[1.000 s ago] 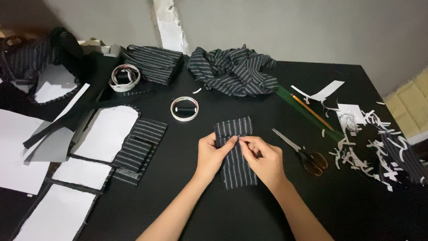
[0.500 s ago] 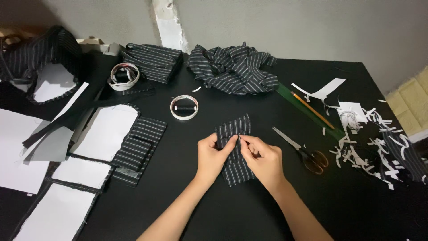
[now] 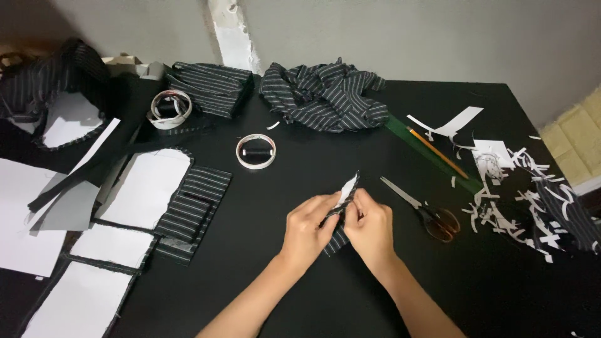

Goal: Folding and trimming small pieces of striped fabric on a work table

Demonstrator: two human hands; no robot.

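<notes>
My left hand (image 3: 308, 226) and my right hand (image 3: 369, 228) pinch a small black pinstriped fabric piece (image 3: 340, 213) between them, just above the black table (image 3: 350, 294). The piece is folded up on edge, so its white underside shows at the top. The fingertips of both hands meet on the fold. Scissors with dark handles (image 3: 426, 213) lie just right of my right hand.
A tape ring with a black thread spool inside (image 3: 255, 151) lies beyond the hands. Crumpled striped cloth (image 3: 325, 94) is at the back. Cut striped and white pattern pieces (image 3: 147, 188) cover the left. A green ruler and pencil (image 3: 438, 153) and white scraps (image 3: 519, 194) sit right.
The striped piece lay flat under both hands a second ago; now it is lifted and folded up between the fingers, showing its white back.
</notes>
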